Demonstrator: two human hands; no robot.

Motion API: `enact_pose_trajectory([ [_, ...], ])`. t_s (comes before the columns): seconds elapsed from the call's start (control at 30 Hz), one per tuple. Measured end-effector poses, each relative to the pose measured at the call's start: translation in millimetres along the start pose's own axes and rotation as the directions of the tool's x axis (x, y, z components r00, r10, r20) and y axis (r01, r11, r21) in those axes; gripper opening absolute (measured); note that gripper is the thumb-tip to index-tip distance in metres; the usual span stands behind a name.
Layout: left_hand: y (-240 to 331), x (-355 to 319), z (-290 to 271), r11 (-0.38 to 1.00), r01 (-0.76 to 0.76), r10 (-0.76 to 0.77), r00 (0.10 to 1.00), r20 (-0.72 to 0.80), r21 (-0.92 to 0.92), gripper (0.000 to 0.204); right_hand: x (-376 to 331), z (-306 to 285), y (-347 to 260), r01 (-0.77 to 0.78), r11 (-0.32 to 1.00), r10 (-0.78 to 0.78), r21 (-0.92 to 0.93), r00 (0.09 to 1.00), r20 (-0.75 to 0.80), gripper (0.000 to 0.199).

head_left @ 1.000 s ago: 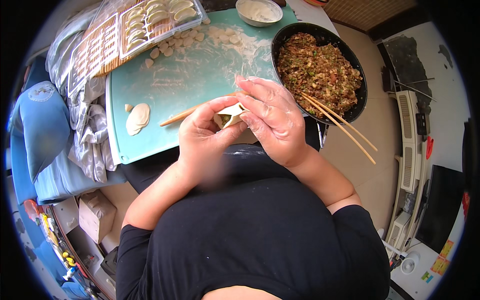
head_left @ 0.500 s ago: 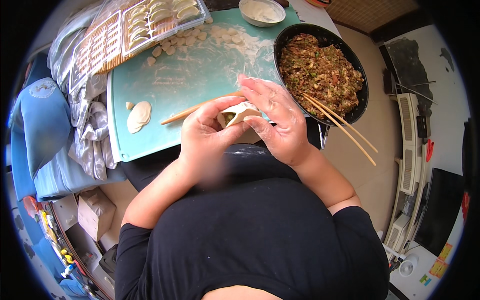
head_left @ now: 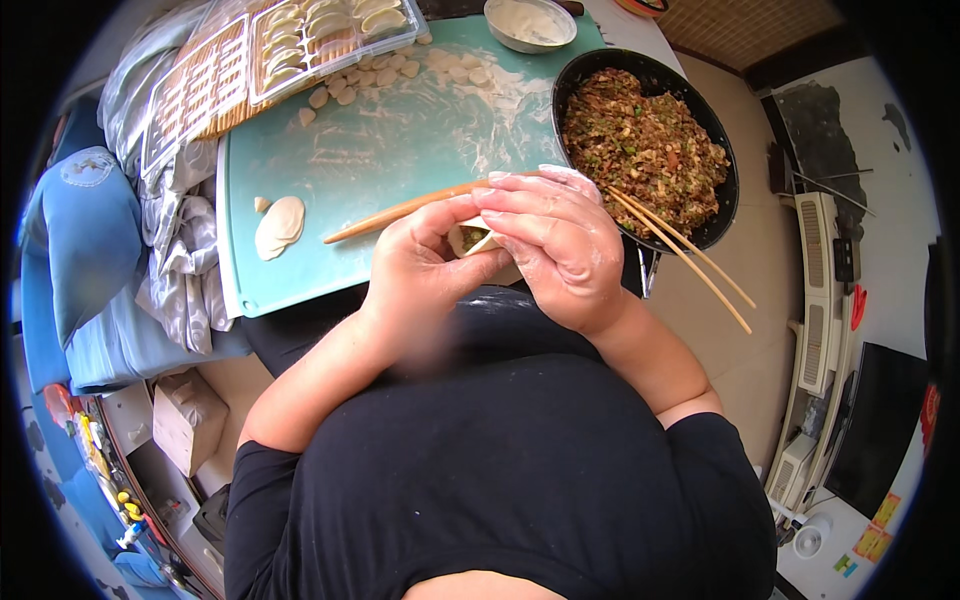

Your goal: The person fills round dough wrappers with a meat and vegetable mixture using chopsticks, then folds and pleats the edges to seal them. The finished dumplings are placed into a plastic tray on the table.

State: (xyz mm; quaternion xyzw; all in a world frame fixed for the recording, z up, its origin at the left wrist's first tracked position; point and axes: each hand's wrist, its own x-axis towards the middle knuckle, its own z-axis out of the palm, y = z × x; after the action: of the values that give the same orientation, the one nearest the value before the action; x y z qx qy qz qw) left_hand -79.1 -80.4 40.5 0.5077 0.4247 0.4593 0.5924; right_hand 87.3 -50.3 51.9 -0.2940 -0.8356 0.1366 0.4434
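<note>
A half-folded dumpling [head_left: 474, 238] is held between my two hands over the near edge of the mat, its green filling showing through the gap on the left. My left hand [head_left: 420, 250] grips its left end with thumb and fingers. My floury right hand [head_left: 562, 245] closes over the right end, fingers bent across the top, hiding much of the wrapper. Behind my hands a wooden rolling pin [head_left: 400, 213] lies slanted on the green mat [head_left: 390, 150]. To the left rest a small stack of flat wrappers [head_left: 280, 227] and a little dough piece [head_left: 262, 204].
A black pan of minced filling [head_left: 645, 145] stands at the right, with chopsticks [head_left: 690, 260] jutting over its near rim. Several dough pieces [head_left: 375, 75] lie at the mat's far side. Beyond are a tray of dumplings [head_left: 330, 35] and a flour bowl [head_left: 530, 25].
My right hand's fingers have come down and folded over the dumpling's right end, covering more of it. The opening on the left has narrowed.
</note>
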Motion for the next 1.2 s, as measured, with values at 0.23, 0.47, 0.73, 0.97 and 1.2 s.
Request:
enact_pose_trajectory([
  [0.23, 3.7, 3.8, -0.8, 0.977, -0.017, 0.021, 1.0, 0.019, -0.213, 0.039, -4.7, 4.6, 5.5, -0.227, 0.902, 0.236, 0.368, 0.971, 0.022, 0.027],
  [0.47, 12.3, 14.2, -16.4, 0.879, -0.256, 0.206, 0.965, 0.163, 0.402, 0.043, -5.1, 3.7, 2.4, -0.582, 0.018, 0.472, 0.813, 0.721, 0.507, 0.056],
  [0.73, 10.8, 12.8, -19.0, 0.998, 0.037, -0.045, 0.986, -0.16, -0.056, 0.022, -5.6, 10.5, 2.1, -0.523, 0.138, 0.599, 0.841, 0.72, 0.35, 0.041],
  [0.97, 11.4, 17.5, -13.9, 0.966, 0.196, -0.212, 0.974, -0.086, -0.168, 0.016, -11.2, 21.3, 0.4, -0.501, 0.689, 0.528, 0.525, 0.842, 0.111, 0.038],
  [1.2, 9.1, 11.4, -6.7, 0.993, -0.045, 0.058, 0.991, -0.12, 0.114, 0.023, -13.7, 26.4, 2.4, -0.457, 0.747, 0.516, 0.483, 0.856, 0.013, 0.039],
])
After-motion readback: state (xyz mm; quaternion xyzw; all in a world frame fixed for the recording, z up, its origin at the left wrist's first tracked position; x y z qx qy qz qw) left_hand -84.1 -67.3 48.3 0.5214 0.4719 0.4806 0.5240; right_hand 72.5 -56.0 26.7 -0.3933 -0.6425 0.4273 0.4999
